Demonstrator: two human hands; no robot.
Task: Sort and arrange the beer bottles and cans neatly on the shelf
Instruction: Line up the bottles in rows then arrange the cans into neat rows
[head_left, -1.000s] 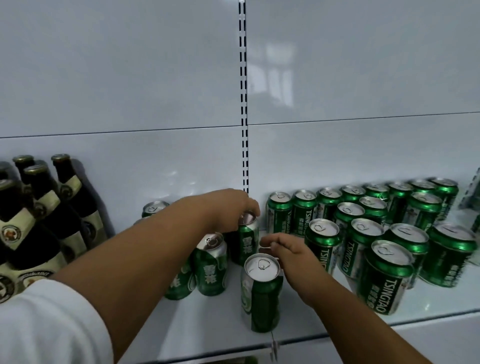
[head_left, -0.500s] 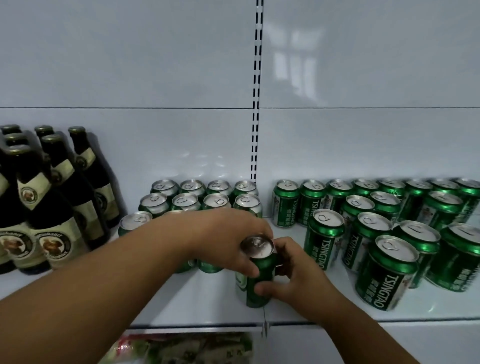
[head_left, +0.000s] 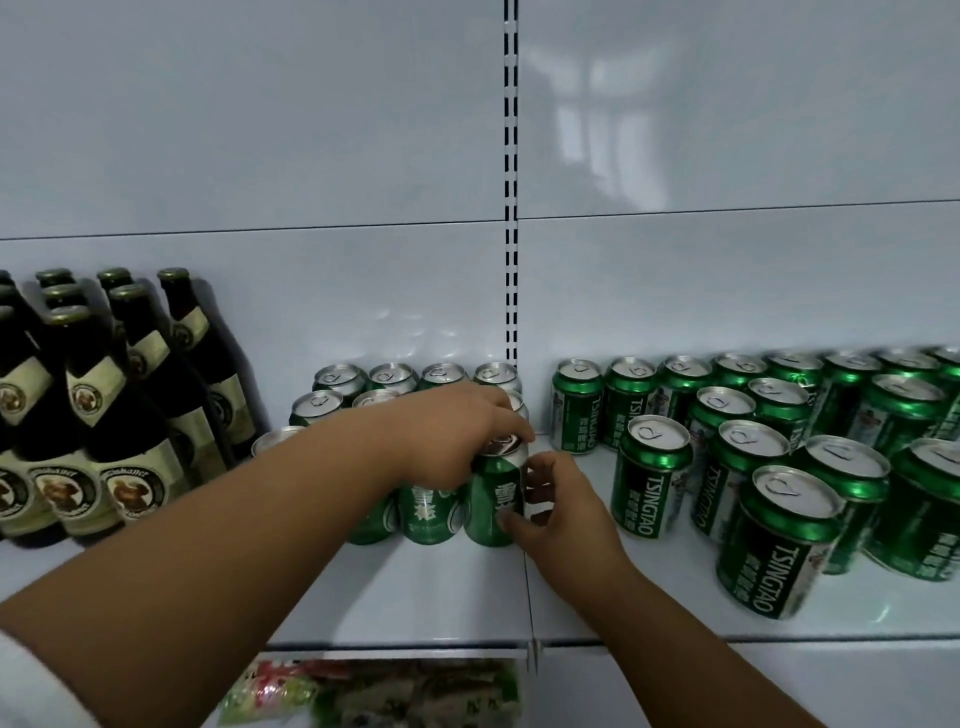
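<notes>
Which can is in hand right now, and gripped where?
The front-row green can, by both hands: the left hand grips it over its top rim, and the right hand holds its side, thumb low on the front of the can.

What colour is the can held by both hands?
Green with a silver top, can, head view.

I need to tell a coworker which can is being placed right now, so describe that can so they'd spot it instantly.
Find the black slotted upright in the white back wall and drop to the shelf below it. The can is the front-right one of the silver-topped green block there, the only one gripped by the left hand and right hand.
</notes>
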